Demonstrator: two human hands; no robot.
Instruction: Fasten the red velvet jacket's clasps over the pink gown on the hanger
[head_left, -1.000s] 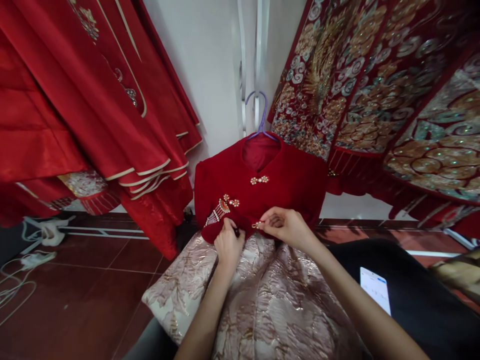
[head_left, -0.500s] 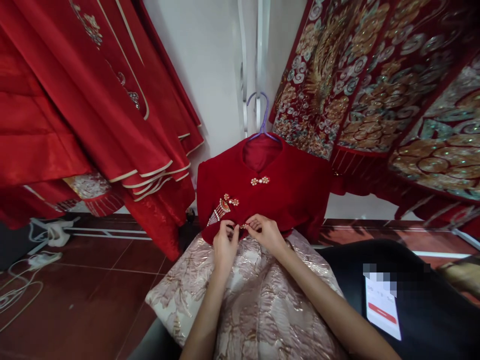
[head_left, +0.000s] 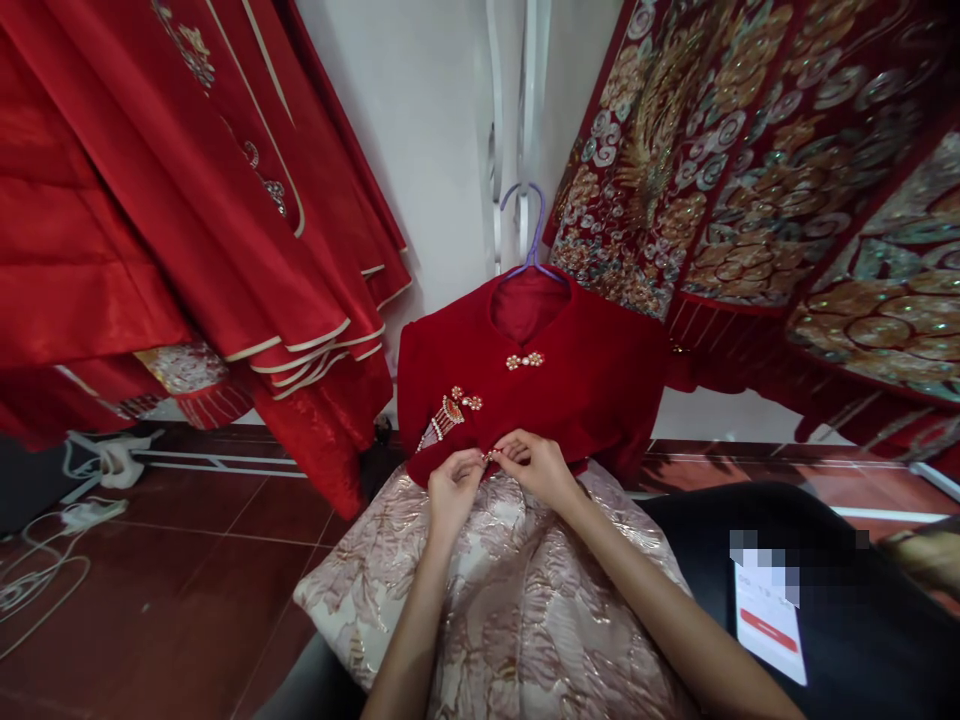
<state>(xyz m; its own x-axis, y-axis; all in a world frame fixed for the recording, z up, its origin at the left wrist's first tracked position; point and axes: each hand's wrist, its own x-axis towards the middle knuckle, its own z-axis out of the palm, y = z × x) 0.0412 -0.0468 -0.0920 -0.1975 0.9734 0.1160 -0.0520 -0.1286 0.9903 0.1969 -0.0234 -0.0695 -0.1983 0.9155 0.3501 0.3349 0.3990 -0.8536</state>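
Observation:
A red velvet jacket [head_left: 592, 380] hangs on a purple hanger [head_left: 531, 232] over a pale brocade skirt [head_left: 525, 600] that spreads toward me. My left hand [head_left: 452, 487] and my right hand [head_left: 536, 465] meet at the jacket's lower front edge. Both pinch a small pearl clasp [head_left: 491, 455] between their fingertips. Higher on the jacket sit a pearl clasp at the collar [head_left: 523, 360] and a tasselled brooch [head_left: 448, 412].
Red robes [head_left: 172, 220] hang at the left and heavily embroidered garments [head_left: 765, 170] at the right. White cables and a plug [head_left: 82, 510] lie on the red tiled floor. A phone [head_left: 769, 625] rests on dark cloth at lower right.
My right hand has drawn left to meet my left hand at the lower clasp; both now pinch it together. The view shifted slightly.

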